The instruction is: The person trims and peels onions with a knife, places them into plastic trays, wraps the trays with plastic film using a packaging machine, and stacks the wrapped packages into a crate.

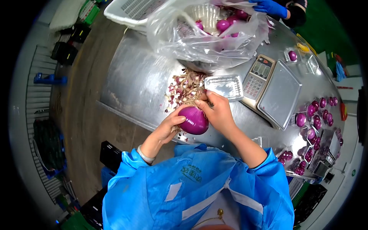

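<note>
A large red onion [194, 121] with shiny purple skin is held in front of my body, over the table's near edge. My left hand [167, 126] is wrapped round its left side, with the thumb on the skin. At the onion's top, my right hand [215, 111] pinches the dry, stringy root end between thumb and fingers. Just beyond my hands lies a heap of onion trimmings [184, 90], brown, white and purple. To the right of the heap sits a clear plastic tray [224, 86] with nothing in it.
A clear plastic bag [214, 50] of red onions stands at the back, beside a white basket [128, 14]. A digital scale [268, 90] is on my right. Packed onions [314, 122] cover the table's right end. A blue-gloved hand [270, 7] of another person touches the bag.
</note>
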`<action>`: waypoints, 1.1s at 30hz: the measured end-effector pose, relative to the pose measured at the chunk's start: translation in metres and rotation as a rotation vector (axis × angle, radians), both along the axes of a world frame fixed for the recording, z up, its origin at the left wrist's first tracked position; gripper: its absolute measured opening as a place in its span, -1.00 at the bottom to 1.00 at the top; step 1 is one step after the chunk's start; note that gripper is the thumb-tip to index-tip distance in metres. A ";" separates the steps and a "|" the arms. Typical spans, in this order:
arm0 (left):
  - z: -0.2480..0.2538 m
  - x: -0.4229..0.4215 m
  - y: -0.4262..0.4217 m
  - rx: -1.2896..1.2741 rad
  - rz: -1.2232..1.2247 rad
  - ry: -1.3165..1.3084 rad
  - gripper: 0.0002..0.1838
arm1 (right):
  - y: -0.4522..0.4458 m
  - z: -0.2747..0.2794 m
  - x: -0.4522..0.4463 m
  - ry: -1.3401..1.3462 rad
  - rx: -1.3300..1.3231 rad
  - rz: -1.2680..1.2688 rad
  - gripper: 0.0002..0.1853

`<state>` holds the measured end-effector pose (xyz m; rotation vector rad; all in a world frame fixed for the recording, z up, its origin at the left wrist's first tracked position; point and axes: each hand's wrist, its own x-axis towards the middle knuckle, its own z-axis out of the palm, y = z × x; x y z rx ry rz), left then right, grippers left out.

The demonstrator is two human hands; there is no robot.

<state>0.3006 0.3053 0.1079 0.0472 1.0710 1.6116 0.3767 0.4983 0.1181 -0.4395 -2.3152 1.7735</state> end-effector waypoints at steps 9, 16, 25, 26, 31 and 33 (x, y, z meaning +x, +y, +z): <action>-0.003 0.018 -0.066 0.152 0.223 -0.126 -0.13 | -0.013 0.017 0.046 0.235 0.579 0.057 -0.71; 0.008 0.016 -0.071 0.182 0.182 -0.005 -0.02 | -0.032 0.025 0.065 0.090 0.928 0.314 -0.37; 0.018 0.019 -0.072 0.170 -0.001 0.072 -0.06 | -0.052 0.016 0.058 0.061 0.833 0.303 -0.41; 0.018 0.020 -0.072 0.166 -0.032 0.107 -0.07 | -0.055 0.014 0.058 0.044 0.819 0.306 -0.41; 0.030 0.019 -0.088 0.174 0.142 0.143 -0.07 | -0.044 -0.017 0.056 -0.352 0.822 0.329 -0.40; 0.032 0.011 -0.102 0.065 0.285 0.546 -0.04 | -0.034 -0.028 0.066 -0.057 0.806 0.258 -0.43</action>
